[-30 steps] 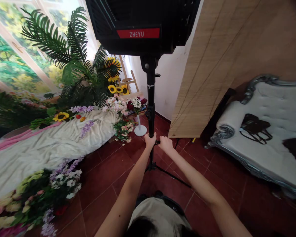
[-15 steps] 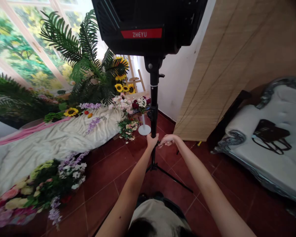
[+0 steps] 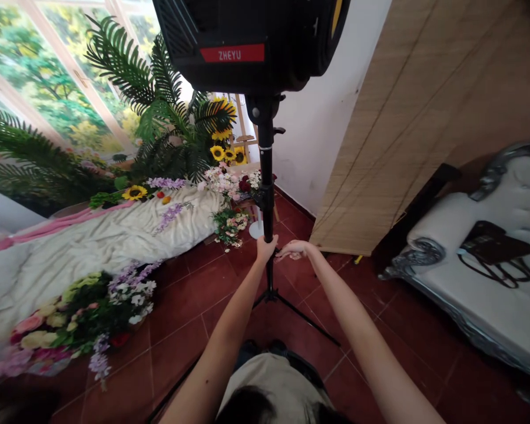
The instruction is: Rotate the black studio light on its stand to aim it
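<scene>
A black studio light (image 3: 247, 35) with a red ZHEYU label fills the top of the view, mounted on a black light stand (image 3: 267, 171). My left hand (image 3: 265, 249) is wrapped round the stand's pole, low down. Just to its right, my right hand (image 3: 294, 250) is turned palm up, with its curled fingers at a small dark knob (image 3: 276, 252) on the pole. The fingers largely hide the knob. Below my hands, the stand's legs (image 3: 307, 318) spread over the floor.
On the left stands a bed-like surface with a cream cloth (image 3: 181, 227), with a large flower bunch (image 3: 79, 324) at its near side. Palm leaves (image 3: 123, 65) rise behind. To the right are a bamboo blind (image 3: 357, 147) and a white sofa (image 3: 477, 294) with a dark bag (image 3: 497, 247).
The light has turned a little, showing its yellow-edged front at the right. Light, pole and both hands sit slightly further left in view. My left hand still grips the pole.
</scene>
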`<control>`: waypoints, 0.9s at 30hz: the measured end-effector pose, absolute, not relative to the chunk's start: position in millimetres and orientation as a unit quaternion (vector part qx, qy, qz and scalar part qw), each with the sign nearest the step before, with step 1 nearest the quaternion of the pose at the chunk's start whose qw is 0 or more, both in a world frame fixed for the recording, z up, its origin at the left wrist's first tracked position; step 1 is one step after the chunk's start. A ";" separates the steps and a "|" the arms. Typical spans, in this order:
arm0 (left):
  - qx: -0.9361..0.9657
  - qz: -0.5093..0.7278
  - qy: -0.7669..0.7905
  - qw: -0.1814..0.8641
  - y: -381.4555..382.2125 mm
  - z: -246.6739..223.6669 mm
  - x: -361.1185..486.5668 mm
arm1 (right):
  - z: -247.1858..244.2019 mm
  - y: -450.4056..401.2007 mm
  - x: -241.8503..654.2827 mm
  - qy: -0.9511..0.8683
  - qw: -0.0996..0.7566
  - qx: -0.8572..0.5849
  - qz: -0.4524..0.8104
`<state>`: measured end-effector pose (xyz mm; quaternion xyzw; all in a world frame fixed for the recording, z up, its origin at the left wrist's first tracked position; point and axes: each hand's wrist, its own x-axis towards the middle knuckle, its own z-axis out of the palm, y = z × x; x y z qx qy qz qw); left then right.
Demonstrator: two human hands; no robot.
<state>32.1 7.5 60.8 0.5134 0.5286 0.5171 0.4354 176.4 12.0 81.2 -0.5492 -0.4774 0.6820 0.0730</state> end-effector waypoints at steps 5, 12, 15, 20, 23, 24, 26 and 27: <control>0.508 0.521 0.531 0.435 2.7 63.1 34.7 | 80.0 -2.3 178.9 -0.475 0.120 -0.547 0.678; 0.550 0.547 0.528 0.346 -23.5 59.5 37.5 | 86.3 -16.6 182.9 -0.513 0.142 -0.547 0.646; 0.559 0.556 0.529 0.314 -48.3 54.0 31.8 | 90.4 -21.4 182.1 -0.519 0.156 -0.541 0.642; 0.617 0.488 0.535 0.306 -112.3 19.9 -14.8 | 87.6 -35.0 174.5 -0.539 0.199 -0.534 0.620; 0.616 0.414 0.594 0.310 -170.8 -21.4 -66.3 | 81.5 -45.4 166.8 -0.529 0.260 -0.543 0.598; 0.601 0.390 0.620 0.320 -193.5 -37.3 -86.6 | 78.8 -48.9 164.2 -0.526 0.279 -0.545 0.591; 0.540 0.348 0.678 0.357 -243.0 -68.7 -131.3 | 71.5 -56.1 158.6 -0.519 0.311 -0.551 0.575; 0.499 0.333 0.701 0.385 -269.7 -82.9 -155.5 | 66.1 -59.9 155.0 -0.517 0.326 -0.555 0.563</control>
